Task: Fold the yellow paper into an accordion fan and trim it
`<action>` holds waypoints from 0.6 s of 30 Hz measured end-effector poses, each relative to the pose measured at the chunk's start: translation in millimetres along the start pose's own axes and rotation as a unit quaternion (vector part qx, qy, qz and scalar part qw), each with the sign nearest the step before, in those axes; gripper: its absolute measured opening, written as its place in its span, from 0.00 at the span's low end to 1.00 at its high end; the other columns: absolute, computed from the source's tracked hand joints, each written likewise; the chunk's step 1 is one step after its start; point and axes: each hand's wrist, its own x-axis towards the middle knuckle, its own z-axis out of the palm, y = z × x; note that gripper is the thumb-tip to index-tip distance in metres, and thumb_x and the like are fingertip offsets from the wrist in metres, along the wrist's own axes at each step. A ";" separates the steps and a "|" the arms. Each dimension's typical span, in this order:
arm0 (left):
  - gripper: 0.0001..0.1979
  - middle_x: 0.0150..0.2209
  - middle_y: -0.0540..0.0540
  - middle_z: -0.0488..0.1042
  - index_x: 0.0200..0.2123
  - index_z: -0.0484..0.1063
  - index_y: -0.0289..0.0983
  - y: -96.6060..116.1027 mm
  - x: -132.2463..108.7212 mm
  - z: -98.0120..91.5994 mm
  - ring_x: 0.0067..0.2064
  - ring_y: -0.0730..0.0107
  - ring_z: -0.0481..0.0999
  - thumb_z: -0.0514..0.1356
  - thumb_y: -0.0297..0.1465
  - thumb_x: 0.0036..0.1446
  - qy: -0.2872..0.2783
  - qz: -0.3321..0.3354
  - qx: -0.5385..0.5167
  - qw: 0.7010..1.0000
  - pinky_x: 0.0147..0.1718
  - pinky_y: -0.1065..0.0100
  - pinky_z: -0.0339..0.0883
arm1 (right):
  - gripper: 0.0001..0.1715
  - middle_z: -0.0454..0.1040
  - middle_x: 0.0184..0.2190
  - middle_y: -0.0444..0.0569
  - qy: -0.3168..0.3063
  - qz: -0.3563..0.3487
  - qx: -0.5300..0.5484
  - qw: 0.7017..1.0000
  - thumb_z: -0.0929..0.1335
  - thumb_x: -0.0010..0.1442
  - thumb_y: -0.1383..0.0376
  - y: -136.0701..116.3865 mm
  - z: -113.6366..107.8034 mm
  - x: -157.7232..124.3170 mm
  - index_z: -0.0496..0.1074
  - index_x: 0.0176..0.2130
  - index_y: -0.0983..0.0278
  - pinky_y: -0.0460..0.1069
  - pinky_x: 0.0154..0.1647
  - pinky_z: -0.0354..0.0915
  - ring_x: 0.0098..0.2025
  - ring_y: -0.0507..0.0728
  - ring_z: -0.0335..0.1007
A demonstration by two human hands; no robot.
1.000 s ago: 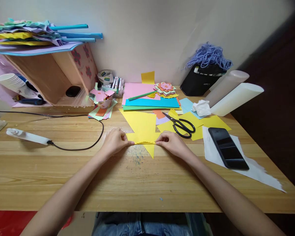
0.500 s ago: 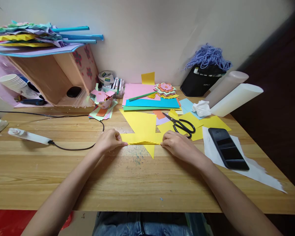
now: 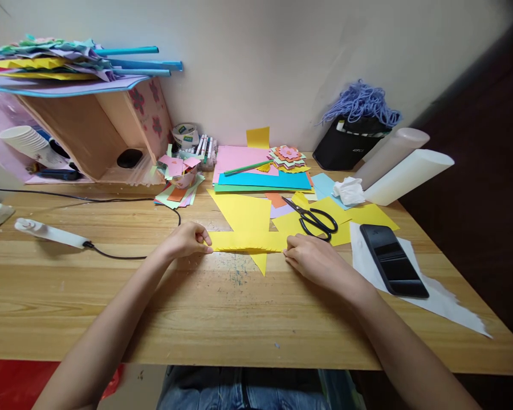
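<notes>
At the middle of the tabletop [image 3: 111, 296], the left hand [image 3: 183, 240] and right hand [image 3: 314, 259] pinch opposite ends of a folded yellow paper [image 3: 248, 228] lying flat. Black scissors [image 3: 314, 217] rest just beyond the right hand; a dark phone [image 3: 393, 259] lies farther right on white paper [image 3: 448, 302].

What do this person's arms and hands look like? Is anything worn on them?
Both arms are bare from the bottom of the picture to the fingertips: no sleeves show. The left hand and the right hand carry no gloves, and no rings, watch or bracelets can be seen. The fingernails look short and unpainted, as far as the picture tells. Blue denim shows at the lap, below the table edge.
</notes>
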 end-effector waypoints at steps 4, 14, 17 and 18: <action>0.16 0.21 0.53 0.65 0.27 0.75 0.36 -0.6 -0.9 1.2 0.24 0.75 0.62 0.66 0.41 0.35 -0.001 0.001 -0.008 1.000 0.22 0.73 0.52 | 0.15 0.70 0.24 0.50 0.054 -0.003 -0.014 0.998 0.64 0.59 0.66 1.6 3.2 3.5 0.69 0.21 0.64 0.49 0.27 0.51 0.28 0.55 0.64; 0.15 0.21 0.52 0.65 0.26 0.74 0.36 -1.6 -1.6 2.7 0.24 0.76 0.62 0.66 0.40 0.35 -0.002 -0.001 -0.027 1.000 0.21 0.74 0.51 | 0.15 0.75 0.34 0.51 0.258 -0.226 0.081 0.936 0.59 0.63 0.73 -33.3 28.8 11.9 0.73 0.37 0.64 0.49 0.34 0.63 0.36 0.55 0.68; 0.15 0.21 0.53 0.65 0.26 0.74 0.36 -2.9 -0.6 2.8 0.24 0.76 0.61 0.66 0.40 0.34 -0.002 0.001 -0.032 0.999 0.21 0.74 0.50 | 0.15 0.75 0.34 0.53 0.254 -0.240 0.072 0.934 0.58 0.63 0.73 -33.7 38.6 17.1 0.73 0.39 0.65 0.50 0.35 0.65 0.37 0.55 0.68; 0.16 0.21 0.53 0.65 0.26 0.74 0.36 -3.5 -0.4 3.0 0.24 0.76 0.61 0.66 0.40 0.34 -0.001 0.002 -0.032 0.999 0.21 0.74 0.50 | 0.15 0.75 0.34 0.53 0.252 -0.239 0.070 0.935 0.58 0.63 0.73 -32.8 41.0 18.6 0.73 0.39 0.65 0.51 0.36 0.65 0.37 0.56 0.68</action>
